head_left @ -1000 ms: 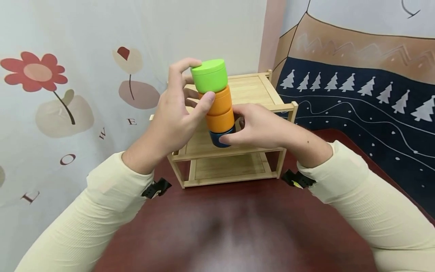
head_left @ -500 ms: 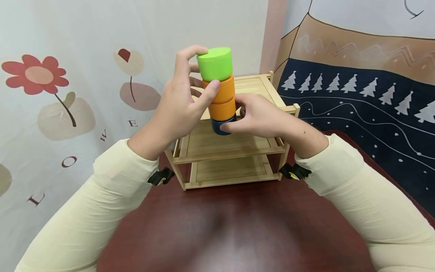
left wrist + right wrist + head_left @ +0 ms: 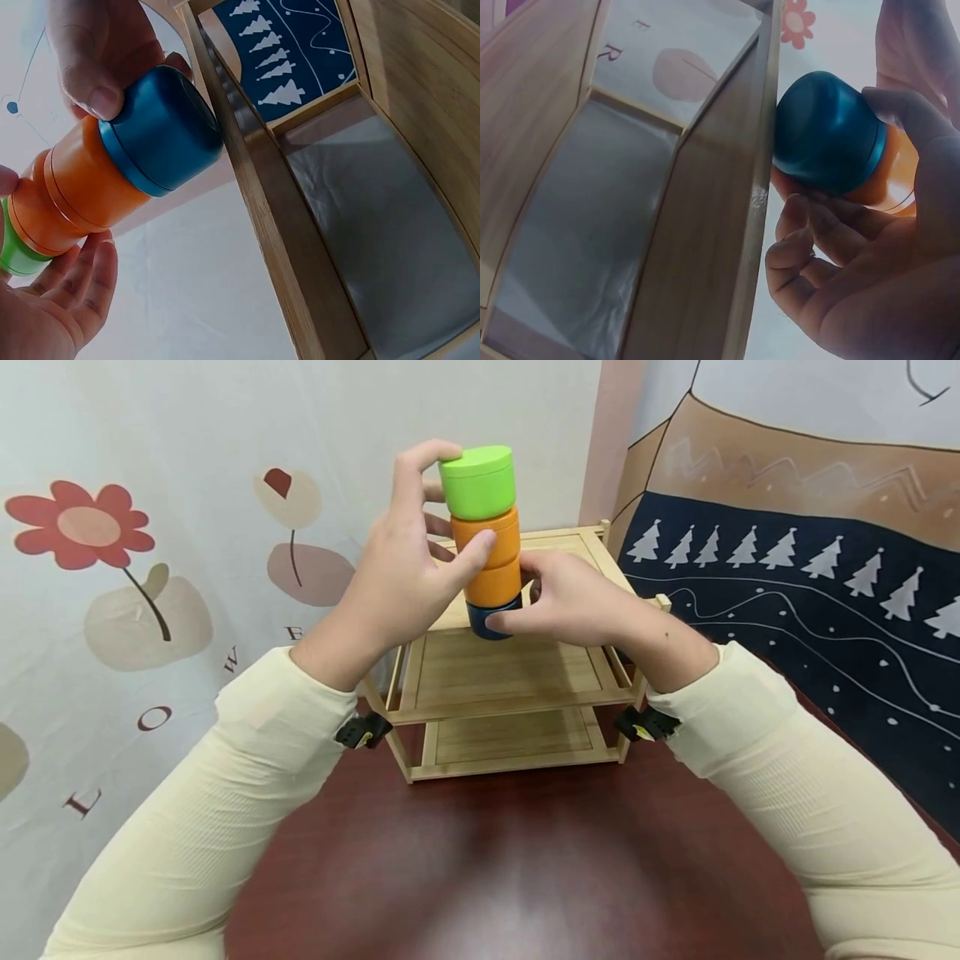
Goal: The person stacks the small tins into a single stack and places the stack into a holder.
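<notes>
Both hands hold a tilted column of stacked round containers. Its top is a lime-green lidded container (image 3: 480,485), its middle orange containers (image 3: 495,581), its base a dark blue container (image 3: 483,625). From the left, my left hand (image 3: 408,560) grips the upper part, one fingertip at the green lid's edge and the thumb across the orange. My right hand (image 3: 573,597) pinches the base, thumb on the blue container and fingers behind. In the left wrist view the blue container (image 3: 161,127) is right by the wooden rack's rail (image 3: 244,172); I cannot tell whether they touch.
A light wooden tiered rack (image 3: 517,677) stands behind and below the hands on a dark red table (image 3: 510,860). A pale curtain (image 3: 187,410) with printed flowers hangs behind at left. A navy cloth (image 3: 787,618) with printed trees is at right.
Both hands have raised the container column together, up and slightly to the right in the head view. Their grip looks the same. The rack has stayed put.
</notes>
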Available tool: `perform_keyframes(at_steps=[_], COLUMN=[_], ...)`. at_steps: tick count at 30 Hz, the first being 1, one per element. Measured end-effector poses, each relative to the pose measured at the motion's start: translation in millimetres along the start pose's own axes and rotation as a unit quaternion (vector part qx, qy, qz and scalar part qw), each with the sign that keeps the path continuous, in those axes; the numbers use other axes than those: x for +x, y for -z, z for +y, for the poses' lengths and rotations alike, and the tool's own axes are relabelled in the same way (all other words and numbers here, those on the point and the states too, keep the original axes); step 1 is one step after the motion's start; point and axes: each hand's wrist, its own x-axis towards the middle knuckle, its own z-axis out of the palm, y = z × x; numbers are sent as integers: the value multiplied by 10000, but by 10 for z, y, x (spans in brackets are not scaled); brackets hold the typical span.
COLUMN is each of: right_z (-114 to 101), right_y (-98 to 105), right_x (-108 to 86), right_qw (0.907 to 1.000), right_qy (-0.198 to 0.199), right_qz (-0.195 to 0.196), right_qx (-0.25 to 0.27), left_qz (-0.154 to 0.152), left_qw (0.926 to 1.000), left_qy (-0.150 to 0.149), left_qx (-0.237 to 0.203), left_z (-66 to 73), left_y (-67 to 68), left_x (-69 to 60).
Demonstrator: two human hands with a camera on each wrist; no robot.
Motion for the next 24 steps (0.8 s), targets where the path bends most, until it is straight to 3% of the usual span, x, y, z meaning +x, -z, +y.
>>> perform_keyframes(at_steps=[10,24], right_z=[90,161], right_y=[3,21], right_x=[142,292], right_qw=[9999,9998], right_qy=[-122,-197], right_qz=[15,92], right_qx=[-19,-39], left_qz=[-138,-118], left_qw=[9996,9996], left_qy=[195,219], left_qx=[131,158], left_z=[-76,-200], left_y=[-38,-64], left_x=[114,236])
